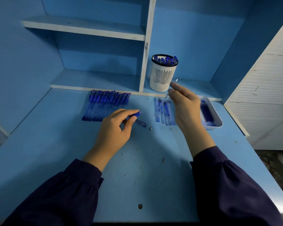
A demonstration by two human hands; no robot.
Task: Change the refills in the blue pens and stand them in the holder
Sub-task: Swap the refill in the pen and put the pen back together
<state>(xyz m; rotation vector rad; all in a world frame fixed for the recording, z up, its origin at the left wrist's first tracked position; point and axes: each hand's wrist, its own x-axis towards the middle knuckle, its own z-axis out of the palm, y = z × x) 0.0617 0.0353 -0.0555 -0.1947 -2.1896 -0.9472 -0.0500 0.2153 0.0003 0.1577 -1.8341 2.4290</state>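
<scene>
1 pen [137,114], lengthwise left-right, nose rightward

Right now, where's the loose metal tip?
Head view: the tip lies on the desk between the left hand and right hand, just right of the held pen, left of the refills.

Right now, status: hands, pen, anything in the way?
Left hand grips a blue pen. Right hand pinches a thin refill above the refill row. Metal tip loose on desk. Holder unobstructed.

right hand [185,106] hides part of blurred refill [166,96].
</scene>
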